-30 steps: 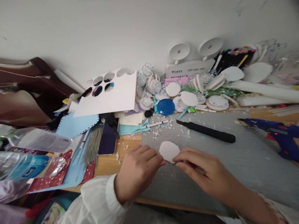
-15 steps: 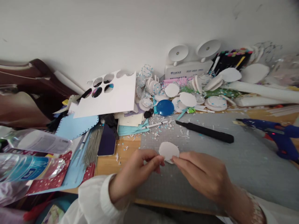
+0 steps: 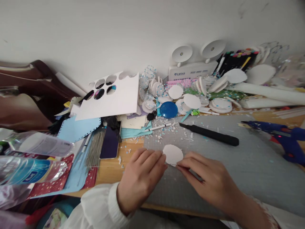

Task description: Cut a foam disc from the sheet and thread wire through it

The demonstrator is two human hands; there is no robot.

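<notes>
Low over the grey cutting mat (image 3: 252, 178), a white foam disc (image 3: 173, 154) with a slightly rough lower edge is held between my two hands. My left hand (image 3: 144, 178) is closed, its curled fingers gripping the disc's left edge; the thumb is hidden behind the back of the hand. Thumb and fingertips of my right hand (image 3: 207, 178) pinch the lower right edge. Beyond the disc lies a black craft knife (image 3: 212, 135), blade pointing left. White and blue scraps are scattered around it.
A blue glue gun (image 3: 278, 136) lies at the right. Behind the mat are piled white discs and a round blue lid (image 3: 168, 109). A white board with round holes (image 3: 114, 103) leans at the back left. Plastic bottles (image 3: 30, 170), wires and a dark phone (image 3: 109, 143) lie left.
My left hand has rolled over so its back now faces up, fingers on the disc's left edge. My right hand's pinch has opened out slightly at the lower right edge.
</notes>
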